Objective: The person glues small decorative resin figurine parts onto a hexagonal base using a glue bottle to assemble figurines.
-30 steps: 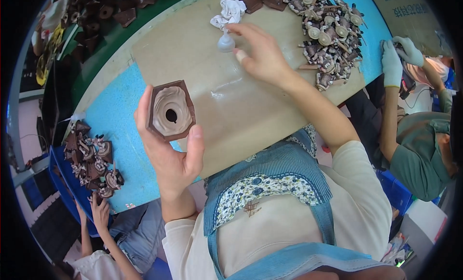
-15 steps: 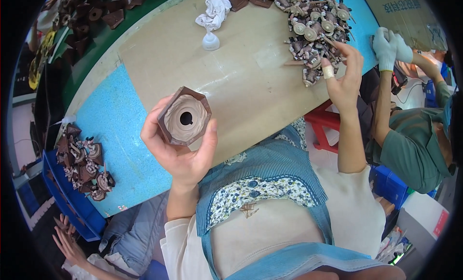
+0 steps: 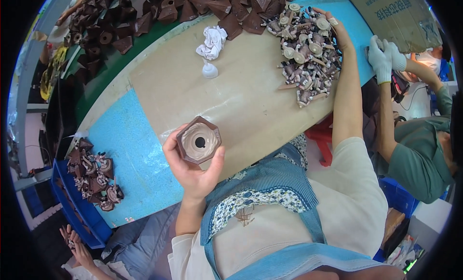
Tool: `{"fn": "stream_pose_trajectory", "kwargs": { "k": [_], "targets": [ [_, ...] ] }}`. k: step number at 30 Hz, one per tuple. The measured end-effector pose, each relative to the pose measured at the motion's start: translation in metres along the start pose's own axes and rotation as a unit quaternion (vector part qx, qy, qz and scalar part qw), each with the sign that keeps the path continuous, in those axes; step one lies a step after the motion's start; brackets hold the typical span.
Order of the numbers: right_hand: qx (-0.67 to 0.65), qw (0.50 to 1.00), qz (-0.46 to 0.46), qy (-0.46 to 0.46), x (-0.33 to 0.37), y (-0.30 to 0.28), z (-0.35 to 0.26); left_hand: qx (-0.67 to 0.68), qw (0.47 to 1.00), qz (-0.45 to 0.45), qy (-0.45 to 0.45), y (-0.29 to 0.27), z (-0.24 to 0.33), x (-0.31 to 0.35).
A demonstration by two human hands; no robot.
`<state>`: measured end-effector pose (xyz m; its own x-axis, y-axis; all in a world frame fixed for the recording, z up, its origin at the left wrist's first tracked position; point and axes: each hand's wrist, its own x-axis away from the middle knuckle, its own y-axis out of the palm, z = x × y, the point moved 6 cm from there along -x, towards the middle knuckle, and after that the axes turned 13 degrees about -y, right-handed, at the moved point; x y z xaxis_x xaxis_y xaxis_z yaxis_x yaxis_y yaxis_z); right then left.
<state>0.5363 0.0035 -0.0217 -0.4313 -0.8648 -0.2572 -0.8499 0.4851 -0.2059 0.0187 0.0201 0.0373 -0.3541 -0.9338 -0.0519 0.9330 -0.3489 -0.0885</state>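
My left hand grips a brown hexagonal base between thumb and fingers, above the near edge of the table. Its hollow, cream-coloured inside faces up, with a dark round hole in the middle. A heap of small painted figurines with round hat-like tops and thin brown sticks lies at the far right of the table. Around the heap's far right edge reaches my right hand, its fingers extended along the figurines and a pale bandage on one digit. No object shows in that hand.
A white glue bottle and crumpled white tissue stand mid-table. Many brown pointed pieces lie along the far side. Assembled figurines sit at left by a blue bin. A gloved co-worker works at right beside a cardboard box.
My right hand has moved from the near side of the figurine heap to its far right edge. The view has shifted; my left hand still holds the hexagonal base.
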Motion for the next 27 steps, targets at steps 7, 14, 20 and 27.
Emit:
{"fn": "stream_pose_trajectory", "kwargs": {
  "k": [7,14,20,27],
  "targets": [
    [0.02,0.993,-0.025,-0.11,-0.01,0.045,-0.023,0.181,0.921,-0.319,-0.129,0.077,-0.028,-0.002],
    [0.063,0.993,-0.02,-0.096,-0.003,0.116,-0.04,0.167,0.884,-0.405,-0.16,0.118,-0.058,0.011],
    [0.094,0.987,-0.001,-0.128,-0.014,0.15,-0.034,0.135,0.908,-0.362,-0.164,0.102,-0.061,0.01],
    [0.1,0.983,0.055,-0.146,-0.014,0.165,-0.054,0.156,0.917,-0.332,-0.158,0.089,-0.057,0.004]
  ]
}}
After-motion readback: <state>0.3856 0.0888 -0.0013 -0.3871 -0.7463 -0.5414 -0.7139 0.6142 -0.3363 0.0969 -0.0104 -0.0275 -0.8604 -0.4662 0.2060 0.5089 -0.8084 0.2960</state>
